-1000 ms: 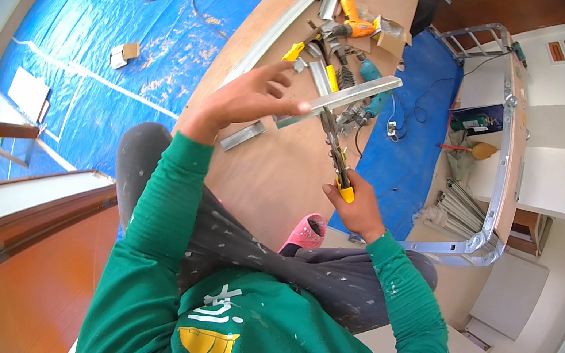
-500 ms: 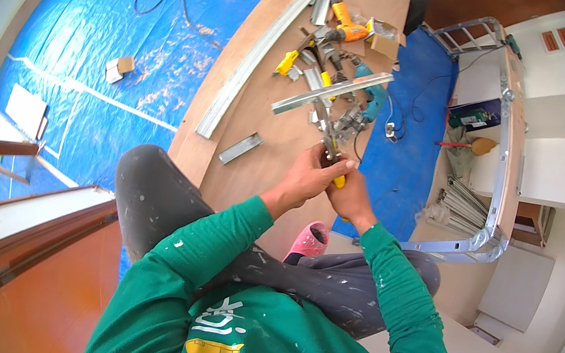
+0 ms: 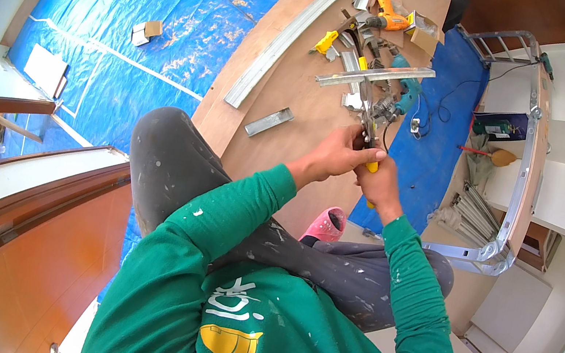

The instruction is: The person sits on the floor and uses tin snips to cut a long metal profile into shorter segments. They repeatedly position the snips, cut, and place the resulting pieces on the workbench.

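My left hand (image 3: pixel 335 154), a second ago up at the end of the straight silver metal strip (image 3: pixel 403 74), is now down beside my right hand (image 3: pixel 381 182) — both are clamped round the dark metal hand tool with yellow grips (image 3: pixel 369 113). So neither hand steadies the strip directly; it lies across the tool's far end, seemingly caught there, though the bite itself is too small to make out. The strip is on my side of the orange-and-black power drill (image 3: pixel 393 22), above the pale brown plywood board (image 3: pixel 308 107).

Counting round the drill: one teal power tool (image 3: pixel 408 95), nearer me and to its right; one open cardboard box (image 3: pixel 424 41), just to its right; at least two long silver metal channels (image 3: pixel 294 40), to its left; one short silver metal channel (image 3: pixel 269 122), nearer me and left. The small metal parts between drill and strip overlap — I cannot count them.
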Demonstrator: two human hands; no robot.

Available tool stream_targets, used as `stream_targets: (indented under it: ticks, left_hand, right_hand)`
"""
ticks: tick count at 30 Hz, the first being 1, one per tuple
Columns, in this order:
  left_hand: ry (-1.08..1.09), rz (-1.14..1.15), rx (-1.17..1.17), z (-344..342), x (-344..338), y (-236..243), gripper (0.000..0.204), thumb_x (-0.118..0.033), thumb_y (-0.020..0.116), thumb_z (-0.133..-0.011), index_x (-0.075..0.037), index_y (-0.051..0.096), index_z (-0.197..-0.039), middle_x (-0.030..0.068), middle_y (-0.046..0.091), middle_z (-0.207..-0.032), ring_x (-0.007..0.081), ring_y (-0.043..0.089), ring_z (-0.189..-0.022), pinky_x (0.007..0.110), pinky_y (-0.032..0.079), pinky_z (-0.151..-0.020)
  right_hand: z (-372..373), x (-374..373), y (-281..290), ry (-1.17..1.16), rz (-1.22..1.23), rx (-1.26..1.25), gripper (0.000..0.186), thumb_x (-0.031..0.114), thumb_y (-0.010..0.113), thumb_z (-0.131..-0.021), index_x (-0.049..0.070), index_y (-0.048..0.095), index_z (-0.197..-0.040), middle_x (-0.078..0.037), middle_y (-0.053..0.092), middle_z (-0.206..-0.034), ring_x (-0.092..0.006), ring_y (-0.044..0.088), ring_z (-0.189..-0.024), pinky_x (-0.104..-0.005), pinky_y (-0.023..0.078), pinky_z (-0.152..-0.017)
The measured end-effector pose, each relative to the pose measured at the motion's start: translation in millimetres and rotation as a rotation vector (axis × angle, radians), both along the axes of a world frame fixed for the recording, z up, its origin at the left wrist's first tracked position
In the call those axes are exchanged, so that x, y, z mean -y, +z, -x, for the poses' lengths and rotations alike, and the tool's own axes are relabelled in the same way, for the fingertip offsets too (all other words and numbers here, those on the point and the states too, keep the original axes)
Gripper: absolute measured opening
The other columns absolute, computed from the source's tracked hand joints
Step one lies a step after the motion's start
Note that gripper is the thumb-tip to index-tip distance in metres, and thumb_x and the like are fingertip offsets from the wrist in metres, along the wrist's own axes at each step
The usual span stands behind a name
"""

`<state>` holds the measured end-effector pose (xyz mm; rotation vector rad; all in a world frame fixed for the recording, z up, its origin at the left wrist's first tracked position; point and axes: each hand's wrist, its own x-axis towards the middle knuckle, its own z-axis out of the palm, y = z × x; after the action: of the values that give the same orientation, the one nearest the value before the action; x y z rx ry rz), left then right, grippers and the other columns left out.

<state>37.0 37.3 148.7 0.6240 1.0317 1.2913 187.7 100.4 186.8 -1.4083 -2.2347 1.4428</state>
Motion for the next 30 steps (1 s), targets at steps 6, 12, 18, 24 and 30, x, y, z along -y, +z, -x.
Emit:
stream_targets:
  ticks: [6,12,18,24,30]
  left_hand:
    - [0.019,-0.059,0.034,11,-3,14,0.056,-0.029,0.086,-0.095,0.006,0.063,-0.132,0.0109,0.072,-0.12,0.0177,0.069,-0.114,0.036,0.056,-0.101]
    - [0.089,-0.04,0.004,20,-6,16,0.052,-0.026,0.087,-0.095,0.006,0.064,-0.128,0.011,0.072,-0.115,0.0171,0.07,-0.107,0.035,0.057,-0.098]
    - [0.052,-0.025,-0.17,3,-5,20,0.052,-0.027,0.087,-0.094,0.006,0.064,-0.127,0.0101,0.072,-0.113,0.0157,0.07,-0.104,0.034,0.059,-0.095]
    - [0.091,-0.02,-0.21,3,-6,19,0.052,-0.031,0.088,-0.09,0.005,0.066,-0.121,0.0101,0.073,-0.106,0.0161,0.068,-0.095,0.035,0.058,-0.088]
    - [0.213,-0.045,-0.197,-14,-6,12,0.066,-0.044,0.091,-0.084,0.007,0.067,-0.119,0.018,0.074,-0.104,0.0225,0.072,-0.095,0.039,0.059,-0.084]
  right_hand:
    - [-5,-10,-3,0.109,-0.008,-0.16,0.043,0.019,0.082,-0.093,0.0,0.069,-0.129,-0.011,0.077,-0.105,-0.019,0.073,-0.095,-0.0345,0.058,-0.083]
    - [4,-5,18,0.131,0.034,-0.058,0.036,0.016,0.079,-0.097,0.002,0.066,-0.127,-0.002,0.07,-0.112,-0.0138,0.065,-0.101,-0.0321,0.054,-0.087]
    - [1,-4,8,0.072,-0.023,0.021,0.035,0.021,0.078,-0.096,-0.001,0.072,-0.122,-0.012,0.078,-0.111,-0.021,0.074,-0.101,-0.0355,0.057,-0.084]
    - [-4,-3,-7,0.043,0.042,-0.237,0.028,0.016,0.078,-0.093,0.0,0.071,-0.115,-0.011,0.078,-0.1,-0.0214,0.075,-0.095,-0.0358,0.058,-0.081]
    - [-7,-10,-21,-0.051,-0.034,0.01,0.019,0.015,0.077,-0.094,0.001,0.07,-0.104,-0.009,0.075,-0.09,-0.0191,0.072,-0.086,-0.037,0.056,-0.073]
